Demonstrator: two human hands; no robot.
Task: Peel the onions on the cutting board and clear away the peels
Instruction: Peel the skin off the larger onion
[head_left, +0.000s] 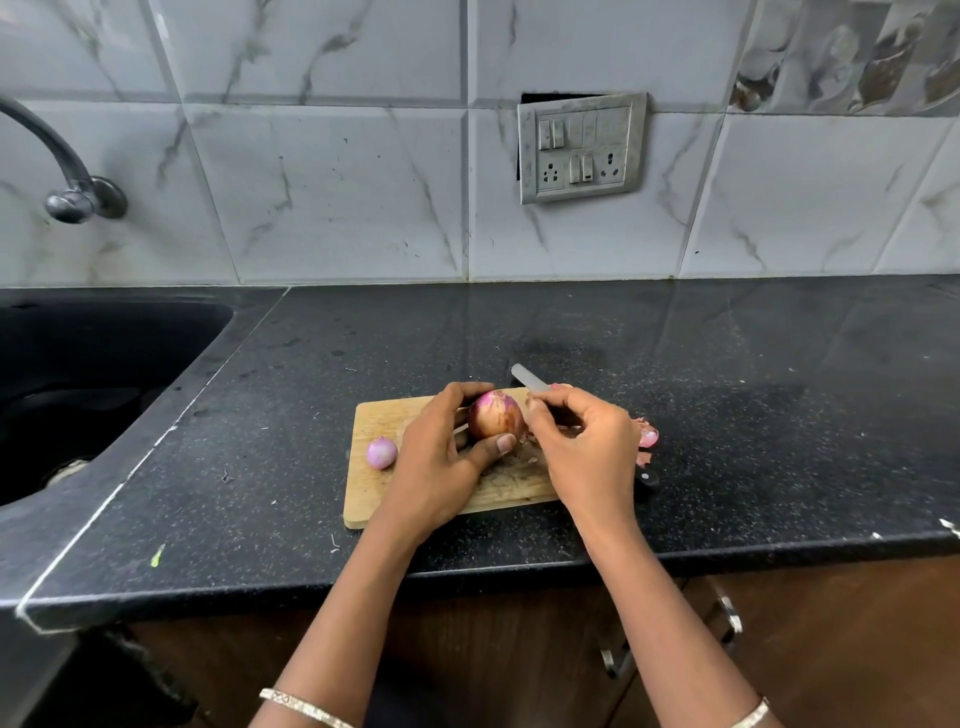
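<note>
Head view: grips the large onion (496, 415) in curled left hand (436, 457) over the middle of the cutting board (374, 499); clasps knife (527, 376) in right hand (587, 447), fingertips at onion's top. Near board's left edge, small peeled onion (382, 452); by right edge, peels (648, 435).

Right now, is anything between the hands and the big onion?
No, nothing visible. The left hand holds the big onion over the cutting board, and the right hand pinches at its skin.
</note>
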